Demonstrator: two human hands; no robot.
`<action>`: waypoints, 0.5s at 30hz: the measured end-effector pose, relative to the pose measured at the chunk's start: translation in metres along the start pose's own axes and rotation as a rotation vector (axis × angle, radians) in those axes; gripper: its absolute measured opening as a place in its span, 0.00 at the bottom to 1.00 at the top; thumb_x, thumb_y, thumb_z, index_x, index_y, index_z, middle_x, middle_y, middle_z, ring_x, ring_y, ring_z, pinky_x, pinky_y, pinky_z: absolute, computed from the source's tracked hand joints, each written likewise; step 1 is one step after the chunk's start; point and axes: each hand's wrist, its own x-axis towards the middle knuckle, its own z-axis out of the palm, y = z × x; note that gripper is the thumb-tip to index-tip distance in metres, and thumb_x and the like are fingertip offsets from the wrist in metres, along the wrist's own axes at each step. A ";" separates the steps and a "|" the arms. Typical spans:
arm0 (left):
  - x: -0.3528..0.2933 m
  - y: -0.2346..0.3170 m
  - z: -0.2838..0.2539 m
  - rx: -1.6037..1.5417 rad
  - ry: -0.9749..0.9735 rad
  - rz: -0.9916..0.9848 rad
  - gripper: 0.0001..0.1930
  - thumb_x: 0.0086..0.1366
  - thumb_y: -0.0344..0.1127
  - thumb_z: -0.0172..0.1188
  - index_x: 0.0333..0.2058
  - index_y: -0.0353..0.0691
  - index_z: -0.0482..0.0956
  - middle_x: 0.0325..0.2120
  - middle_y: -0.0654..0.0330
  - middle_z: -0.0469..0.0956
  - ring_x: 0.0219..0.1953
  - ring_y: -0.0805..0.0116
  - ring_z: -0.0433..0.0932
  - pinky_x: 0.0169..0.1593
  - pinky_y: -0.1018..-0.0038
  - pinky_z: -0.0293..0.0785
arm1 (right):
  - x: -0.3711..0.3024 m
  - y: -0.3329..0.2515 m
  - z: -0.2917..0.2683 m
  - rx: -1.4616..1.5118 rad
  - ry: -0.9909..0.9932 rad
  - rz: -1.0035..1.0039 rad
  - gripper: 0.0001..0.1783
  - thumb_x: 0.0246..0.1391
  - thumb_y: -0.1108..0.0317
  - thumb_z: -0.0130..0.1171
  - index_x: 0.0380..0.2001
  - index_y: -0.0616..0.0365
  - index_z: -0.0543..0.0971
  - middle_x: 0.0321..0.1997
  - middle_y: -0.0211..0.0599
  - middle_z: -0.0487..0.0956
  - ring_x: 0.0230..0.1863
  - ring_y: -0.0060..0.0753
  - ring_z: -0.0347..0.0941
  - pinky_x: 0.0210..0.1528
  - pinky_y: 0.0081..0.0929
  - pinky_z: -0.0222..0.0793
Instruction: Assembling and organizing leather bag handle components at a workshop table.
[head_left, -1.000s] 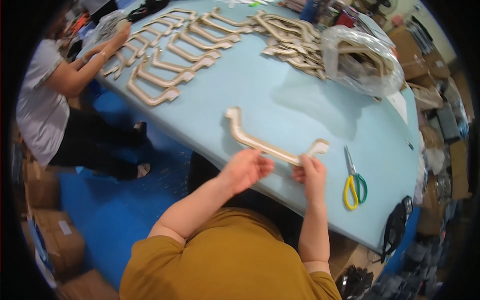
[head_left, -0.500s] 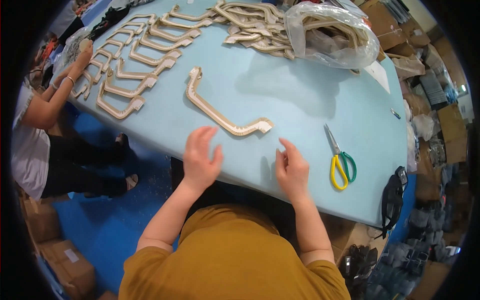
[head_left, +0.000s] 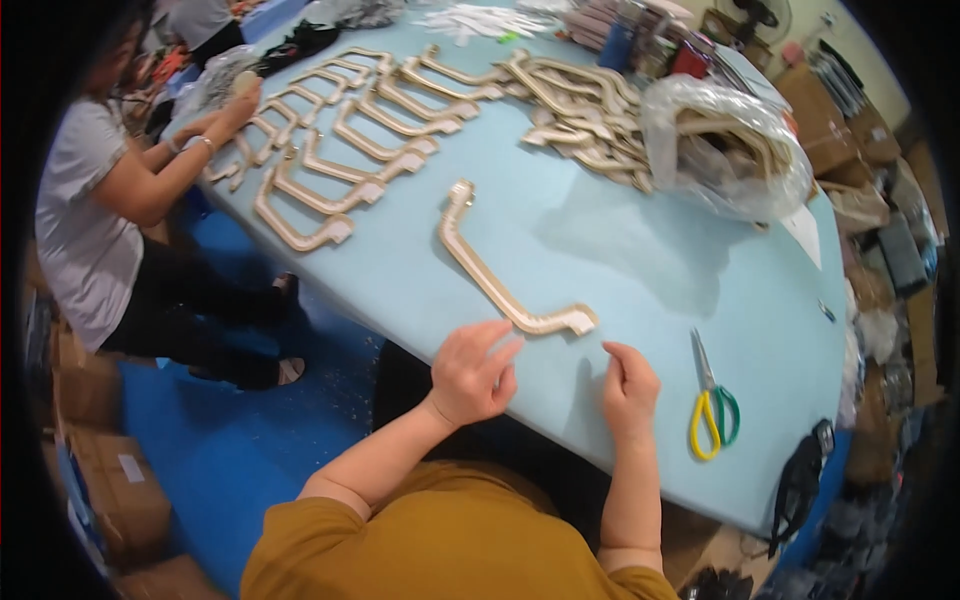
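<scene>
A bent, beige padded strip (head_left: pixel 484 280) with a white band along it lies by itself on the pale blue tabletop in front of me. My left hand (head_left: pixel 473 375) is just below the strip's near end, its fingers loosely curled, thumb apart, holding nothing. To the right of that end, my right hand (head_left: pixel 630 388) hovers by the table edge with nothing visible in it; its fingers are bent and partly hidden. Scissors (head_left: pixel 704 358) with one yellow and one green handle rest right of my right hand, closed, tips pointing away.
Rows of similar bent strips (head_left: pixel 315 175) cover the far left, with a pile (head_left: pixel 580 110) behind. A clear plastic bag (head_left: pixel 735 190) of strips sits far right. A person (head_left: pixel 95 190) stands at the left edge, hands on something round. A black strapped item (head_left: pixel 797 490) hangs at the right edge.
The view has shifted, so the table's contents appear lower and further right. Both my hands remain near the strip's near end without holding it; my left hand now appears closer to it.
</scene>
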 end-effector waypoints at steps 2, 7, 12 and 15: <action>-0.003 -0.002 0.000 0.007 0.059 0.025 0.17 0.46 0.28 0.57 0.38 0.41 0.80 0.39 0.57 0.76 0.39 0.58 0.77 0.41 0.66 0.74 | 0.001 -0.005 0.001 0.000 0.008 0.029 0.10 0.52 0.79 0.50 0.36 0.62 0.79 0.31 0.45 0.79 0.31 0.40 0.75 0.35 0.30 0.70; -0.007 -0.009 -0.006 0.016 0.069 0.031 0.15 0.45 0.27 0.57 0.35 0.41 0.80 0.34 0.58 0.78 0.34 0.60 0.78 0.37 0.67 0.75 | 0.006 -0.007 0.007 0.031 0.002 0.022 0.10 0.53 0.79 0.50 0.36 0.64 0.79 0.29 0.43 0.79 0.29 0.34 0.74 0.34 0.27 0.69; -0.011 0.001 -0.003 -0.048 0.033 0.009 0.12 0.46 0.27 0.58 0.33 0.39 0.79 0.31 0.59 0.78 0.31 0.60 0.78 0.36 0.67 0.77 | -0.004 0.006 -0.002 -0.044 -0.065 0.052 0.12 0.53 0.78 0.48 0.39 0.64 0.79 0.32 0.47 0.79 0.33 0.45 0.76 0.37 0.33 0.71; -0.012 0.006 -0.005 -0.040 0.012 0.005 0.15 0.48 0.30 0.58 0.38 0.40 0.79 0.39 0.56 0.77 0.39 0.59 0.78 0.43 0.67 0.75 | -0.008 0.004 -0.006 -0.022 -0.082 0.116 0.14 0.54 0.78 0.49 0.43 0.63 0.78 0.29 0.44 0.78 0.29 0.41 0.75 0.34 0.35 0.70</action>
